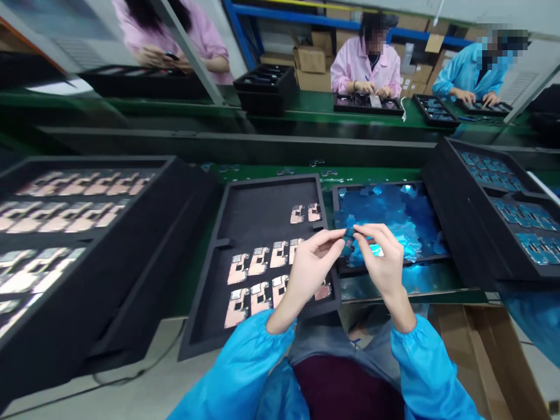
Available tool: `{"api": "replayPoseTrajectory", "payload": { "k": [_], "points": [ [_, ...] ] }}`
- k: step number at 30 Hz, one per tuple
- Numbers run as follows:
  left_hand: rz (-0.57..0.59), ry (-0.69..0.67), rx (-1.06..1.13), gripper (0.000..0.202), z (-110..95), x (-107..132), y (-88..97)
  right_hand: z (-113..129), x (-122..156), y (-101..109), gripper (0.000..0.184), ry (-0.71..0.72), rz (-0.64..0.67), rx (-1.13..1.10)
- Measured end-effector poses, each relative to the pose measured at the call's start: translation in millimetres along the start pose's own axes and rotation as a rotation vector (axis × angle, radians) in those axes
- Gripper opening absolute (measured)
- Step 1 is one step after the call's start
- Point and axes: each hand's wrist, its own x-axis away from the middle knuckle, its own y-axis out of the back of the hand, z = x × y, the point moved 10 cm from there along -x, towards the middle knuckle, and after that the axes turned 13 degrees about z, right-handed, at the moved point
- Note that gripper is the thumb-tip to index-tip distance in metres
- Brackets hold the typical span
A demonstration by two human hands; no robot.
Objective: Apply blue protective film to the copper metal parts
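Note:
My left hand (310, 259) and my right hand (384, 256) meet in front of me, fingertips pinched on either side of a small blue-and-dark circuit board (349, 233). Most of the board is covered by the fingers. Below and behind it lies a shallow black tray heaped with shiny blue film pieces (385, 204). To the left, partly under my left forearm, a black foam tray (258, 201) carries rows of pinkish circuit boards (259, 261). Two more of these boards sit near its upper right corner.
Stacked black trays with pinkish boards (65, 216) rise at the left. Another black stack (464, 233) at the right holds blue-covered boards (538, 248). Loose small parts (286, 172) lie on the green bench. Co-workers sit across a divider; a cardboard box (485, 350) stands below right.

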Motion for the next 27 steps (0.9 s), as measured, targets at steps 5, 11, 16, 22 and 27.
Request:
{"api": "replayPoseTrajectory", "payload": {
  "k": [5,11,16,22,27],
  "points": [
    [0.052,0.165,0.243,0.043,19,6,-3.5,20,10,3,0.023,0.161,-0.09,0.27],
    [0.084,0.272,0.593,0.043,44,7,-7.5,41,20,-12,0.03,0.338,0.058,0.468],
    [0.007,0.254,0.683,0.035,49,4,11.1,42,27,-22,0.028,0.34,0.2,0.372],
    [-0.356,0.202,0.315,0.034,45,1,118.4,-15,7,1,0.011,-0.085,0.073,0.192],
    [-0.384,0.278,-0.21,0.028,50,-32,182.9,-95,-24,-9,0.016,-0.555,0.25,0.369]
  ]
}}
